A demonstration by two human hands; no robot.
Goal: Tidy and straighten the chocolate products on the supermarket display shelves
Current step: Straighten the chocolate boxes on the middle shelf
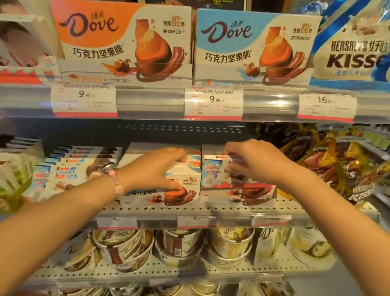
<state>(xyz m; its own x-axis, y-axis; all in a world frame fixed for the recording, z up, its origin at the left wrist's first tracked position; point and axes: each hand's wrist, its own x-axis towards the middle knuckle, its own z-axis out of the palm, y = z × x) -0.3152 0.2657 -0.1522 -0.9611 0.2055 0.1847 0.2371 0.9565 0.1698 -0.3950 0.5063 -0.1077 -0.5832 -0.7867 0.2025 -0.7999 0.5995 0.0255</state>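
Reaching into the middle shelf point(230, 209), head view only, both arms out over the chocolate.

Left hand point(155, 170): spread over the front Dove box point(179, 191) in the middle row; fingers on its top edge, thumb down on the printed face, clamped round the box.

Right hand point(253, 163): up at the next row to the right; fingertips pinched together on the top of a small Kinder box point(213, 171), standing upright.

Kinder box, place: just in front of the Dove boxes point(257, 191) of the right-hand row, touching them, beside the left hand's box.

Left wrist: bead bracelet point(118, 184) and a watch point(108, 167).

Left of the hands: stack of Kinder bars point(65, 172), lying flat, edges a bit uneven.

Top shelf: orange Dove box point(121, 39) and blue Dove box point(254, 47), upright side by side; Hershey's bags point(353, 49) to the right.

Shelf rail: price tags point(213, 103) reading 9.90.

Right of the middle shelf: brown and gold bags point(329, 158), blurred.

Below: Dove tubs point(178, 243) in rows on the pegboard shelf.
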